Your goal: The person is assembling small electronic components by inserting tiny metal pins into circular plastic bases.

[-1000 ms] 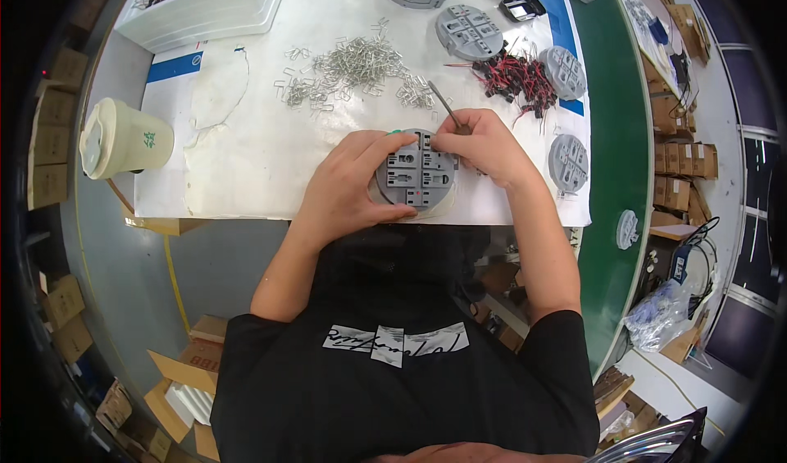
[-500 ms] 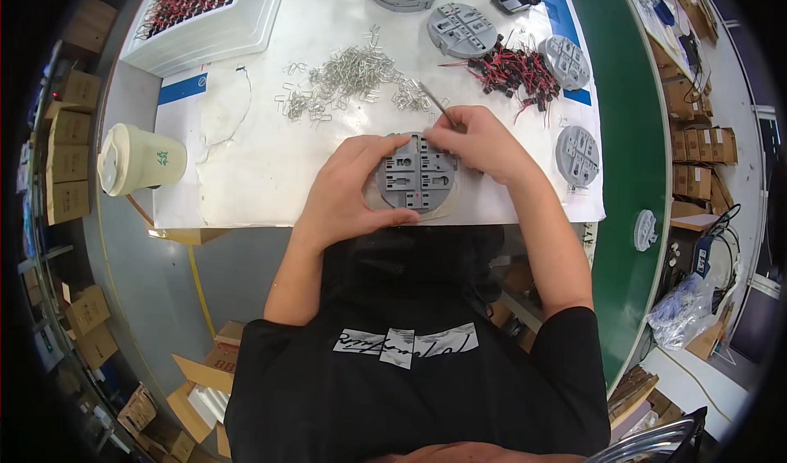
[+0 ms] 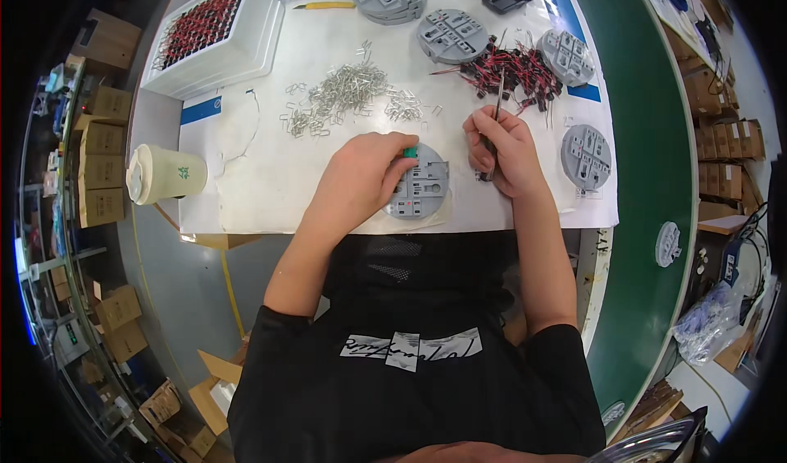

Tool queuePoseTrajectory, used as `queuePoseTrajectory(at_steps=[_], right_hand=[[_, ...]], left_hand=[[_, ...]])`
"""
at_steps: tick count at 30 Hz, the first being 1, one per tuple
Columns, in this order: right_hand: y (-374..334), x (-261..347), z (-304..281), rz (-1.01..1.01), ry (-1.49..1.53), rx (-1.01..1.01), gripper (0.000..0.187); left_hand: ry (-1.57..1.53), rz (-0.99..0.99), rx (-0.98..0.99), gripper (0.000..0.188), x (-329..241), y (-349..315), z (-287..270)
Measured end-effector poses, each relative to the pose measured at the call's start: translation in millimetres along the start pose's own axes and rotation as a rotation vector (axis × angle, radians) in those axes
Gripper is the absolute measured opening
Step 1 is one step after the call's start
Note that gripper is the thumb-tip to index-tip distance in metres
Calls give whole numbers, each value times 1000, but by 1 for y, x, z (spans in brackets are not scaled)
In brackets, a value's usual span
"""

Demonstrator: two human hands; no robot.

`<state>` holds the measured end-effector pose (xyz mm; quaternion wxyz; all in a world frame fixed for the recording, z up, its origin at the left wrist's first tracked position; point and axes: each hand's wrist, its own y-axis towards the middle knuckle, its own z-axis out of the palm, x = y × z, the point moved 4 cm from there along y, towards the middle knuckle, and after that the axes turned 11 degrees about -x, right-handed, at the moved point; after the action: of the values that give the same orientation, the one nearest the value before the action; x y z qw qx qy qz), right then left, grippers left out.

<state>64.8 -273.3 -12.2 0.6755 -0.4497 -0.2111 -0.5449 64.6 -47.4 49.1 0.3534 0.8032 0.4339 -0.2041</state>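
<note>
A round grey plastic base (image 3: 428,186) with slots and raised ribs lies flat near the table's front edge. Over its upper left part, my left hand (image 3: 365,172) pinches a small green piece (image 3: 411,152), which touches or hovers just above the base; I cannot tell which. Just right of the base, my right hand (image 3: 504,147) is closed around slim dark tweezers (image 3: 499,94), their tips pointing away from me. Beyond the base lies a loose heap of bent metal clips (image 3: 348,90). Past the tweezers is a pile of red-and-black wired parts (image 3: 525,73).
Further grey bases (image 3: 452,36) lie at the back, with one more (image 3: 586,156) on the right. A white bin (image 3: 270,41) of wired parts stands far left, near a yellow-handled knife (image 3: 328,5). A lidded cup (image 3: 176,173) is at the left edge.
My right hand has drawn away from the base to the right, turning the tweezers upright. My left hand has gone from holding the base's side to pinching the green piece over it.
</note>
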Motion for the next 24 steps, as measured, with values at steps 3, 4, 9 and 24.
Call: queuePoseTrajectory(at_steps=[3, 4, 9, 24], right_hand=[[-1, 0, 2, -13, -25, 5, 22], [-1, 0, 2, -18, -43, 9, 24], [-2, 1, 3, -5, 59, 48, 31], [-46, 38, 11, -164, -671, -9, 31]], left_hand=[[31, 41, 3, 21, -2, 4, 4], [60, 53, 25, 24, -2, 6, 5], [167, 91, 71, 50, -21, 19, -12], [62, 73, -81, 107, -21, -34, -7]])
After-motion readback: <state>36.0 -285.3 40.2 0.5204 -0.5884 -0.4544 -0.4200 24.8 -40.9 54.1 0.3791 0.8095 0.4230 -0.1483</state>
